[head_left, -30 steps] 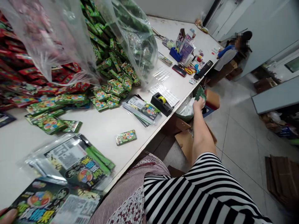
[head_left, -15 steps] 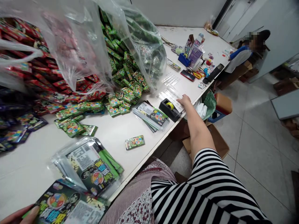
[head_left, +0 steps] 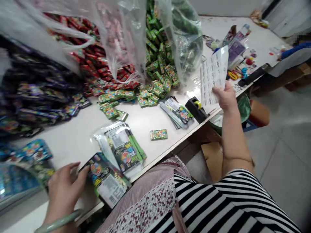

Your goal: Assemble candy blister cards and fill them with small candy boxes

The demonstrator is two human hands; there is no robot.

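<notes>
My right hand (head_left: 225,97) is raised over the table's right part, thumb and fingers pinching a white sheet of round printed stickers (head_left: 212,76). Below it stands a black tape dispenser (head_left: 198,111) with yellow tape. My left hand (head_left: 64,186), a pale bangle at its wrist, is at the lower left with thumb and fingers apart. Its thumb tip touches or nearly touches a black and green printed packet (head_left: 107,179) at the table's front edge. Beside that packet lies a stack of similar packets in clear sleeves (head_left: 123,149). One small green box (head_left: 158,134) lies alone to their right.
Plastic bags with red (head_left: 97,61) and green small boxes (head_left: 157,48) line the back, beside a dark purple heap (head_left: 36,87). More sleeved packets (head_left: 176,111) lie near the dispenser. Another person's blue sleeve (head_left: 293,51) shows at far right. An open carton (head_left: 211,160) stands below.
My right hand has lifted the sticker sheet off the table. My left hand's fingers have spread at the packet's edge. The view has shifted left.
</notes>
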